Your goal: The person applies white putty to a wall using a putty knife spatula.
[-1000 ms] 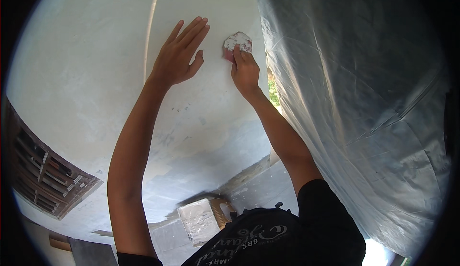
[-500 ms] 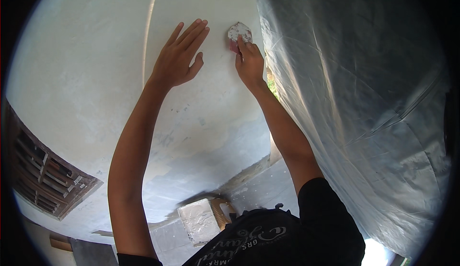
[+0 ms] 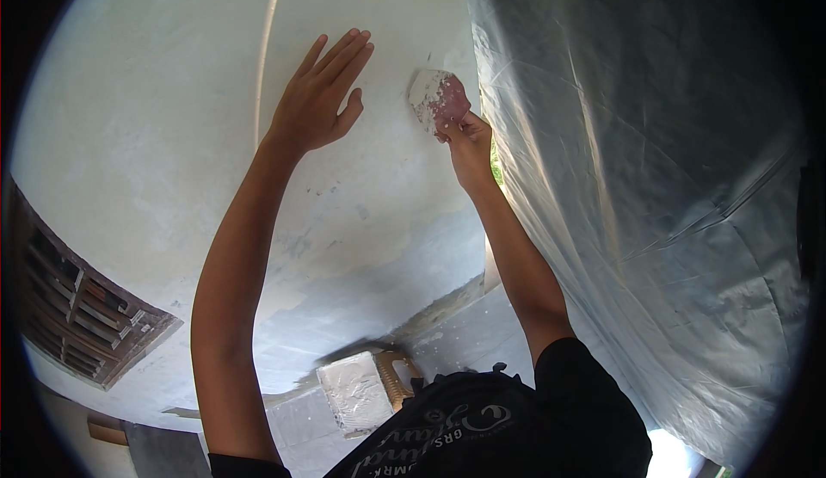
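Observation:
My left hand (image 3: 323, 95) lies flat against the whitish plastered wall (image 3: 198, 134), fingers stretched upward and thumb out to the side. To its right, my right hand (image 3: 470, 147) grips the lower edge of a reddish putty scraper (image 3: 451, 99). White filler smears cover the scraper's left side, and its broad face is turned toward me. The scraper is close to the wall, near its right edge; I cannot tell whether it touches. Dark specks and grey, patchy areas mark the wall below my hands.
Translucent grey plastic sheeting (image 3: 637, 177) hangs along the right. A brown wooden louvred frame (image 3: 82, 306) is set in the wall at lower left. Below, a box with a white-smeared top (image 3: 354, 394) stands on the grey tiled floor (image 3: 301, 431). A pale cord-like line (image 3: 268, 39) runs down the wall.
My right hand has moved slightly down and right, and the scraper has turned, showing more of its reddish face. My left hand has stayed nearly in place.

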{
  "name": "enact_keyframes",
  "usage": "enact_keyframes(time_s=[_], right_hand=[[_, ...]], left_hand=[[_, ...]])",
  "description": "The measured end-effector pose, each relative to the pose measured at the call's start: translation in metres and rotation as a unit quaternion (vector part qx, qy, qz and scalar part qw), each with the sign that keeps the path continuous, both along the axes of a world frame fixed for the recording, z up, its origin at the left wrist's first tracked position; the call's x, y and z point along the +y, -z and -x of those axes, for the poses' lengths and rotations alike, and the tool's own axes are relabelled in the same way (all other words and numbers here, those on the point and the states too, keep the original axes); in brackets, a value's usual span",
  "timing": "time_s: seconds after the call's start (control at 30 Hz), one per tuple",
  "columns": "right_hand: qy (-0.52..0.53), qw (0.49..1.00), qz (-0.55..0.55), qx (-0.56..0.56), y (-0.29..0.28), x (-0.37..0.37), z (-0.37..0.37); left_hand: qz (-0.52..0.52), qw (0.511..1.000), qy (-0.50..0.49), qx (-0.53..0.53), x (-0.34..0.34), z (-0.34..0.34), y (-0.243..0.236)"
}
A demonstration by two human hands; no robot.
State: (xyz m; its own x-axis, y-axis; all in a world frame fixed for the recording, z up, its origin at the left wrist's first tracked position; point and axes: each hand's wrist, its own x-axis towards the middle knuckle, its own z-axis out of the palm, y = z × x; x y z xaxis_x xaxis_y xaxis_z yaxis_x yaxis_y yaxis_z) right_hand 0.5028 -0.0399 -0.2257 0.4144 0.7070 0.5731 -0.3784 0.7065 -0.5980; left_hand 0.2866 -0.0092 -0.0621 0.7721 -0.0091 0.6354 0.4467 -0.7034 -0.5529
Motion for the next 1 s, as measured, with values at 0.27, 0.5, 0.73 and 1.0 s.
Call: enact_keyframes(time_s=[0.27,0.5,0.73,1.0], right_hand=[[0.44,0.856,0.005,-0.272,-0.034,0.004,-0.009],[0.569,0.689,0.037,-0.448,-0.011,0.049,0.015],[0.459,0.753,0.067,-0.467,0.038,0.009,0.048],[0.561,0.736,-0.008,-0.378,-0.042,0.023,0.02]], left_hand=[[0.006,1.0,0.004,0.006,-0.003,-0.001,0.0],[0.029,0.999,0.035,0.003,-0.003,-0.015,-0.001],[0.021,0.999,0.036,0.001,-0.001,-0.007,-0.002],[0.006,1.0,0.023,0.005,-0.006,-0.012,-0.004]])
